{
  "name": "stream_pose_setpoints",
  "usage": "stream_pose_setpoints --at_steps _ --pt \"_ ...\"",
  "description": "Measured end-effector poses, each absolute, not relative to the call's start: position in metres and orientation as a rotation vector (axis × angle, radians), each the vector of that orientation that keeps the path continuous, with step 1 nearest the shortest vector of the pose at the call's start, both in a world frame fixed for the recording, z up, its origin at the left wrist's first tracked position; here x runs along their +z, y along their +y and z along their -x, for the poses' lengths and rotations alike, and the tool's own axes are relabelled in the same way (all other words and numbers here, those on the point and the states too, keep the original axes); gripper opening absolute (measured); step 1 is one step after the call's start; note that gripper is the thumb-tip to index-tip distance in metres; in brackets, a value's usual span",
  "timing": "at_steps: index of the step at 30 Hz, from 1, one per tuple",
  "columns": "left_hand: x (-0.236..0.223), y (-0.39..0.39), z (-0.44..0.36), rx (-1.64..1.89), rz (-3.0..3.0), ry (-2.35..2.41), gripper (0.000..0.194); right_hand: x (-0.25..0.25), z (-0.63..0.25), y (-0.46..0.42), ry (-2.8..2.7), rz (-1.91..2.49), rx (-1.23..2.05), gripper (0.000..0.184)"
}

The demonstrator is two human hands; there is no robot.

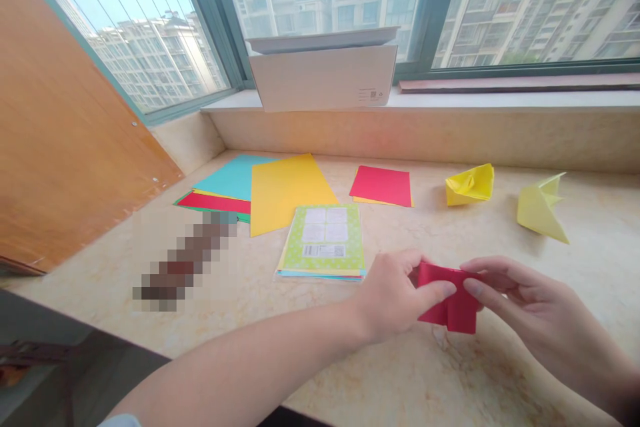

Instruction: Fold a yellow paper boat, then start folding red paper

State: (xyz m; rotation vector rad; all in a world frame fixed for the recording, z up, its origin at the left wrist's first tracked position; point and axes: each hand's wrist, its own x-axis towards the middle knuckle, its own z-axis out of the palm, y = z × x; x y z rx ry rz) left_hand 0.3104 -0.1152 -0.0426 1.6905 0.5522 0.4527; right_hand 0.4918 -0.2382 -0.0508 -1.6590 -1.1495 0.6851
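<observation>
A folded piece of red paper is held just above the stone counter, near its front edge. My left hand pinches its left side, thumb on the near face. On the right, my right hand grips the upper right part with thumb and fingers. A vertical fold runs down the middle of the paper. Beyond my hands sit a folded yellow paper boat and a pale yellow folded paper shape. Red and yellow square sheets lie behind my left hand.
A pack of coloured paper with a green cover lies left of my hands. Larger yellow and blue sheets overlap behind it. A white box stands on the window sill. A pixelated patch hides something at left.
</observation>
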Motion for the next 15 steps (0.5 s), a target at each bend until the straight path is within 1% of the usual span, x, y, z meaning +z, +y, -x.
stream_pose_setpoints --at_steps 6,10,15 --pt "-0.0437 -0.1169 -0.3126 0.456 -1.479 0.477 0.030 -0.0469 -0.4887 -0.2350 -1.043 1.644 0.640 0.035" --pt "-0.0433 -0.1160 -0.3125 0.307 -1.444 0.454 0.036 -0.0460 -0.4908 -0.2353 -1.006 1.662 0.639 0.039" --pt "-0.0406 -0.1176 -0.3107 0.276 -1.438 0.476 0.033 -0.0526 -0.4942 -0.2397 -1.017 1.667 0.588 0.043"
